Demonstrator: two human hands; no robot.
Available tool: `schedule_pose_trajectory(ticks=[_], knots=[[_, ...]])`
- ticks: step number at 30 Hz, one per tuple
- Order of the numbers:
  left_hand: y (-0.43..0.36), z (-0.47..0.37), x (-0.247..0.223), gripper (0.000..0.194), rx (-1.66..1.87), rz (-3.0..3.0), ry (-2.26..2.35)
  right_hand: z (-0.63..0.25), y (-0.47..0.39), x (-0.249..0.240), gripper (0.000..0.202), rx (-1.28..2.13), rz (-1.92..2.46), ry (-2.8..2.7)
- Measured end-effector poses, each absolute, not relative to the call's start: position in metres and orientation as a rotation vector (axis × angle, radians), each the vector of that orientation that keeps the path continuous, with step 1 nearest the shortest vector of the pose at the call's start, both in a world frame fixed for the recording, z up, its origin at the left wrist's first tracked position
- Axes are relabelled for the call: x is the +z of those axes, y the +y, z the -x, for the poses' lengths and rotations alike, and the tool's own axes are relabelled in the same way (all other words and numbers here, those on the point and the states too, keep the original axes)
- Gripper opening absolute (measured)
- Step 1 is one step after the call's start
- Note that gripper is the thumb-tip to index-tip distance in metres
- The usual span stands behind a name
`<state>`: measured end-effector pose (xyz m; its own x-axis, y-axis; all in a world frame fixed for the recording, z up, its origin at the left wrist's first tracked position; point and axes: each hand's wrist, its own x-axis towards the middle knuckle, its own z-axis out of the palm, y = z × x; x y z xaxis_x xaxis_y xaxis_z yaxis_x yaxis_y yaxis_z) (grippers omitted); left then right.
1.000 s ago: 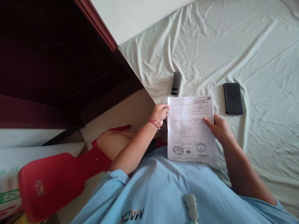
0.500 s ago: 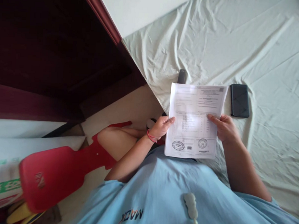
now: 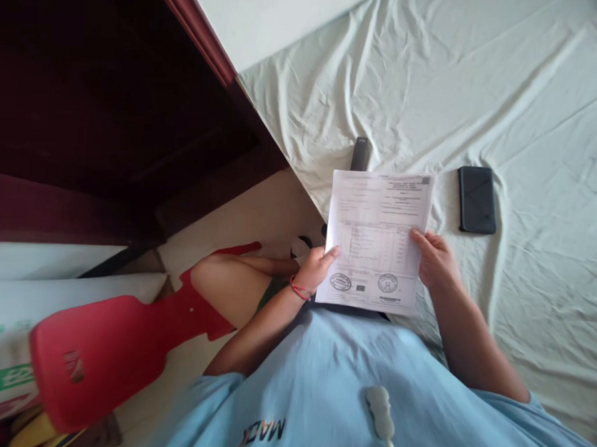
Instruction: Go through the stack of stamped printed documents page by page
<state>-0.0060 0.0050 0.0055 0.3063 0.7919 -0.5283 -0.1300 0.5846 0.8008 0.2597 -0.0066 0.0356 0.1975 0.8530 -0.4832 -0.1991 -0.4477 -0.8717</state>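
A white printed paper (image 3: 371, 254) with two round stamps near its lower edge is held up in front of my blue shirt. My left hand (image 3: 317, 268), with a red string on its wrist, pinches the paper's left edge, thumb on top. On the opposite side, my right hand (image 3: 434, 257) grips the right edge, its thumb lying over the printed table. The fingers behind the paper are hidden.
A black phone (image 3: 477, 199) lies on the pale wrinkled sheet (image 3: 547, 143), right of the paper. A dark narrow object (image 3: 360, 153) sits just beyond its top edge. A red chair (image 3: 106, 353) stands at the left, near dark red furniture (image 3: 85, 92).
Both hands and the paper have shifted slightly left, and the left hand sits a little lower on the paper's edge. The grip of both hands stays on it.
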Motion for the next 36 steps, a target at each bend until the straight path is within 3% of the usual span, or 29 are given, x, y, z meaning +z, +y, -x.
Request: schedule_pose_trajectory(ticks=[9, 13, 17, 22, 26, 32, 36], knots=[[-0.007, 0.032, -0.003, 0.067, 0.647, -0.964, 1.222, -0.266, -0.015, 0.036, 0.046, 1.404, 1.553, -0.789], [-0.032, 0.095, -0.017, 0.041, 0.136, -1.639, 1.739, -0.277, -0.015, 0.027, 0.049, 1.308, 1.654, -0.911], [-0.081, 0.148, -0.020, 0.046, -0.602, -1.872, 1.966, -0.281, -0.012, 0.020, 0.053, 1.290, 1.697, -0.951], [-0.124, 0.143, -0.015, 0.053, -0.855, -1.836, 1.888, -0.282, -0.011, 0.016, 0.044, 1.347, 1.597, -0.884], [-0.130, 0.130, -0.009, 0.056, -0.871, -1.720, 1.916, -0.285, -0.012, 0.014, 0.041, 1.387, 1.556, -0.865], [-0.129, 0.156, -0.006, 0.057, -0.557, -1.445, 1.907, -0.286, -0.011, 0.019, 0.045, 1.383, 1.569, -0.868], [-0.131, 0.164, -0.005, 0.077, -0.209, -1.335, 1.754, -0.284, -0.010, 0.021, 0.041, 1.396, 1.546, -0.839]])
